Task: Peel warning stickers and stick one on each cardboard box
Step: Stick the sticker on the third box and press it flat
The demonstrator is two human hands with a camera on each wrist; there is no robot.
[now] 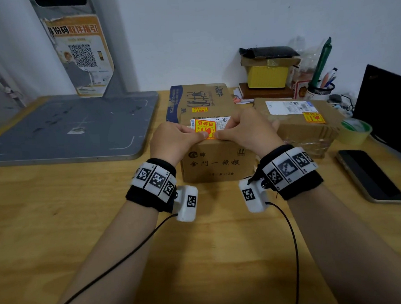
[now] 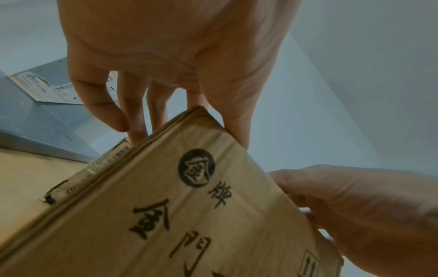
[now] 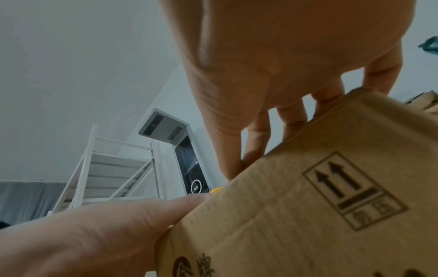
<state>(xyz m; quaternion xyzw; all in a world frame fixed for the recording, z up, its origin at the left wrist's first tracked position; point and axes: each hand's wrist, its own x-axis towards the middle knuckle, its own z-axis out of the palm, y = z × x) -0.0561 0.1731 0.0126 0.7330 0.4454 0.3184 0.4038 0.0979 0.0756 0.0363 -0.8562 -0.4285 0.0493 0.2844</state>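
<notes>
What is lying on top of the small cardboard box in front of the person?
On the small cardboard box lie a white label and a yellow-red warning sticker, pressed by the left hand and right hand. The hands cover the sticker's lower edge.

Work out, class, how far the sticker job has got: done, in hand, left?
Done: the far box and right box each carry a yellow warning sticker. In hand: the left hand and right hand press a sticker onto the near box. Left: no unstickered box shows.
</notes>
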